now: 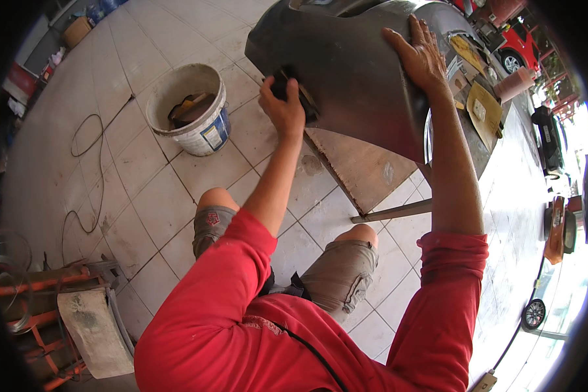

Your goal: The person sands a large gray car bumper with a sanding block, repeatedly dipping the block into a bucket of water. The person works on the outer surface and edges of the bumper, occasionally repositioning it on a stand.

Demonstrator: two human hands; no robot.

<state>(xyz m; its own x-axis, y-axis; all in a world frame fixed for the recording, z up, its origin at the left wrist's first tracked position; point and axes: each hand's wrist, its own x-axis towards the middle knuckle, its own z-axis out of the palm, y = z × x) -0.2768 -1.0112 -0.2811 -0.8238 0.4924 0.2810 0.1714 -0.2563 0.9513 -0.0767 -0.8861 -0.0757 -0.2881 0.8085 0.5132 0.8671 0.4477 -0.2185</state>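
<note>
A large dark grey car body panel (353, 72), curved and looking like a bumper, rests on a metal-legged stand in front of me. My left hand (285, 111) is closed round a black sanding block (281, 83) at the panel's left edge. The fingers and thumb hide much of the block. On the panel's upper right part, my right hand (423, 59) lies flat with its fingers spread, holding nothing.
A white bucket (206, 140) with dark things inside stands on the tiled floor to the left. A thin cable (102, 140) trails beyond it. Yellowish paper sheets (483, 116) and a pinkish roll (514, 85) lie right of the panel. An orange metal frame (46, 346) is at lower left.
</note>
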